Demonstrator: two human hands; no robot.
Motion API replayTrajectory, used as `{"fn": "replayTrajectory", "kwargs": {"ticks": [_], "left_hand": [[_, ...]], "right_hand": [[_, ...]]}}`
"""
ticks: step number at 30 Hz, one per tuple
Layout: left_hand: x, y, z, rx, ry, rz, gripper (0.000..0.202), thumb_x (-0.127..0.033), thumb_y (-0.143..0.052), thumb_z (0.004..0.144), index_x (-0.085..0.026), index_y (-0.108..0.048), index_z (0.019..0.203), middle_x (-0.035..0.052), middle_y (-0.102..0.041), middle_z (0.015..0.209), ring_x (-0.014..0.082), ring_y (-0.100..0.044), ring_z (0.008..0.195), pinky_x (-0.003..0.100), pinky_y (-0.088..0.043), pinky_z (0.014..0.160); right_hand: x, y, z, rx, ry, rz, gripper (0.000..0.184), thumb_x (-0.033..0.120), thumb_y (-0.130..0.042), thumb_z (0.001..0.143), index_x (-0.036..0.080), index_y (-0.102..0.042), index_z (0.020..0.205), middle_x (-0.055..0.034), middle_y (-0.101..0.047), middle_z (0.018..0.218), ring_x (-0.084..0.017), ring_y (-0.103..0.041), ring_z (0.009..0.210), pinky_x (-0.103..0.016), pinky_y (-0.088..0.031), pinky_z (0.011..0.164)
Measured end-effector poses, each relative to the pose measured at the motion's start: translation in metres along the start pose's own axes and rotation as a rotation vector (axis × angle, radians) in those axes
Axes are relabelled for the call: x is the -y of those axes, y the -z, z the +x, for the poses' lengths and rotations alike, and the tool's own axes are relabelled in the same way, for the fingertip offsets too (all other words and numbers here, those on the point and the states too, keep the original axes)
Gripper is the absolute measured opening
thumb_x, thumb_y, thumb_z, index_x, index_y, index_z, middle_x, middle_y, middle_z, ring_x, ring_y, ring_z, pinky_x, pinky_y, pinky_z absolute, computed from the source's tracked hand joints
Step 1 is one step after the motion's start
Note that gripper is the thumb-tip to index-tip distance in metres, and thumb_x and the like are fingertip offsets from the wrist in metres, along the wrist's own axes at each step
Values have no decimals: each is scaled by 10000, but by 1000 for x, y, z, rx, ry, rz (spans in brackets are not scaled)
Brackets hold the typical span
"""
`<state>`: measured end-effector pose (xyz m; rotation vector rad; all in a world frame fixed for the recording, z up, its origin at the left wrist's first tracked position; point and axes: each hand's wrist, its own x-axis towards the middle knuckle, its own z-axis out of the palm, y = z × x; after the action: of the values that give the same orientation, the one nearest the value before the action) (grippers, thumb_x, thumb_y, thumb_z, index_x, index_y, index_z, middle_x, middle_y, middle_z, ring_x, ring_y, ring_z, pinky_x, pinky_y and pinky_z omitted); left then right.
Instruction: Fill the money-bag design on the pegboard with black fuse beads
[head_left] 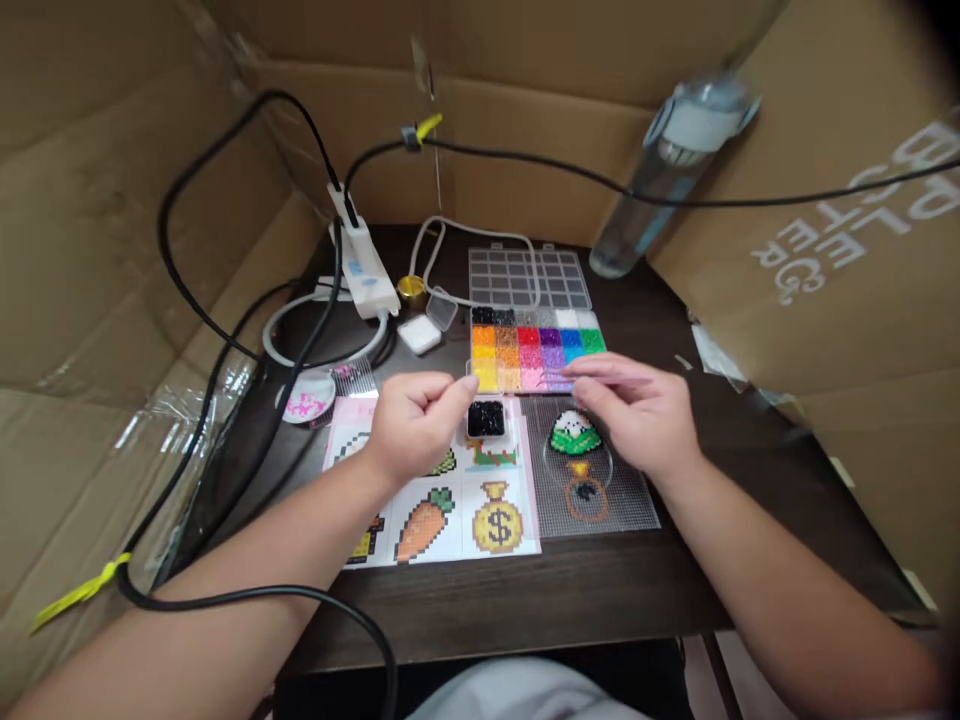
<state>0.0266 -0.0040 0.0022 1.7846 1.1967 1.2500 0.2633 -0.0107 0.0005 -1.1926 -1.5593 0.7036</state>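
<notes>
My left hand (416,418) hovers over a pattern sheet (442,510) printed with pixel pictures of a carrot and a money bag. Its fingers are curled in a pinch, and what they hold is too small to make out. My right hand (637,410) is above a clear pegboard (630,500) and pinches thin tweezers (600,378) that point left toward the bead box. A green, white and black bead figure (574,435) lies on the pegboard beside this hand. A small tray of black beads (486,418) sits between my hands.
A compartment box of coloured beads (536,350) lies behind my hands, its clear lid (529,278) open. A white device (367,265) with black cables stands at back left, a water bottle (660,180) at back right. Cardboard walls surround the dark table (600,590).
</notes>
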Motion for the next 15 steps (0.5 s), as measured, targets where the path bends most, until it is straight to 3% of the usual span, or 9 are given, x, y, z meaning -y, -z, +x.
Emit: {"fn": "replayTrajectory", "kwargs": {"ticks": [6, 15], "left_hand": [[2, 0, 0, 7, 17, -1, 506, -303, -543, 834, -182, -216, 468, -55, -176, 453, 50, -197, 431, 225, -158, 389], [0, -1, -1, 9, 39, 4, 501, -314, -533, 831, -187, -204, 475, -53, -165, 464, 53, -186, 442, 233, -152, 398]], "right_hand": [[13, -20, -4, 139, -12, 14, 85, 225, -701, 819, 223, -782, 847, -48, -790, 905, -192, -751, 840, -337, -628, 791], [8, -28, -10, 244, -66, 50, 119, 200, -685, 834, 246, -791, 861, -23, -790, 881, -162, -742, 828, -305, -608, 794]]}}
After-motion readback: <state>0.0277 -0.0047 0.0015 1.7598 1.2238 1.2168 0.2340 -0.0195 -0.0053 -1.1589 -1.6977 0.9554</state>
